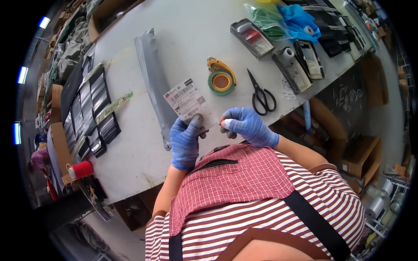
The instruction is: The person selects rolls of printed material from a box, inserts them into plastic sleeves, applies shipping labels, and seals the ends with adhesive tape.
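My left hand [185, 141], in a blue glove with grey fingertips, grips a white printed shipping label [188, 99] by its lower part, thumb on top. Close to the label's lower right edge, my right hand [249, 126], in a matching glove, has thumb and fingers pinched together. Whatever lies in that pinch is too small to make out. A long grey plastic mailer package [153, 78] lies on the table behind and left of the label. Beyond my hands are a yellow tape dispenser with a green roll [221, 80] and black scissors [260, 93].
The pale table [183, 48] carries black-wrapped packets [93, 104] at left. Small trays with labels and rolls [252, 38] stand at far right, beside green and blue plastic bags [300, 21]. A red thread spool [81, 169] sits by the left edge; cardboard boxes [361, 158] stand below right.
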Demonstrator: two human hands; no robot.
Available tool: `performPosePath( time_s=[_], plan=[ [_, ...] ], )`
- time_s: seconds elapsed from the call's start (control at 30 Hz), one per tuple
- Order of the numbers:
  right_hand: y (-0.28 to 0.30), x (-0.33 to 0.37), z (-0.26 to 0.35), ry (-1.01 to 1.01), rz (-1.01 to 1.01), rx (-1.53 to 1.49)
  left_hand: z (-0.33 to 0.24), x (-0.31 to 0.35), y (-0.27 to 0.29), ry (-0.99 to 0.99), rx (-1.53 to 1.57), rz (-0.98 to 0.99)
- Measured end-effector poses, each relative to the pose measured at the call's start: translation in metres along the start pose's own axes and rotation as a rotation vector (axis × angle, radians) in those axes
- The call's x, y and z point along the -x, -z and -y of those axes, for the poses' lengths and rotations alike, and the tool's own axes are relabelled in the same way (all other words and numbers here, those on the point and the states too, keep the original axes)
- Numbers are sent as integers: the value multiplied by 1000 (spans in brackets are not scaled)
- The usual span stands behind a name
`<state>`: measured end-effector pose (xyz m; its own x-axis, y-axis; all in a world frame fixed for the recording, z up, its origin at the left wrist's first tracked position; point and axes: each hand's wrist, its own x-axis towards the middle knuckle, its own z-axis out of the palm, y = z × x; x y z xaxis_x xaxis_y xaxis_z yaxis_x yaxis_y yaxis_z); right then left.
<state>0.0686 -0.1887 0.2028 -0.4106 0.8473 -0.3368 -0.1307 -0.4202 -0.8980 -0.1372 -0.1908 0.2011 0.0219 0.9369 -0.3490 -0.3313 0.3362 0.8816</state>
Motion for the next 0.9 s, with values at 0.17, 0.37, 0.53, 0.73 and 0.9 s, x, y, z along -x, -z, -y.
performPosePath(
  time_s=[0.17, 0.37, 0.53, 0.73, 0.9],
  plan=[
    [-15, -4, -3, -34, -9, -29, -3, 4, 15, 30, 20, 27],
    [-27, -7, -1, -39, -27, -20, -5, 2, 26, 37, 10, 43],
    [-35, -8, -1, -19, -47, 8, 7, -8, 29, -141, -125, -30],
    [-41, -16, -8, 69, -125, 37, -10, -8, 39, -293, -479, 219],
    [-57, -24, -10, 167, -131, 197, -9, -6, 46, -5, -270, 372]
  ],
)
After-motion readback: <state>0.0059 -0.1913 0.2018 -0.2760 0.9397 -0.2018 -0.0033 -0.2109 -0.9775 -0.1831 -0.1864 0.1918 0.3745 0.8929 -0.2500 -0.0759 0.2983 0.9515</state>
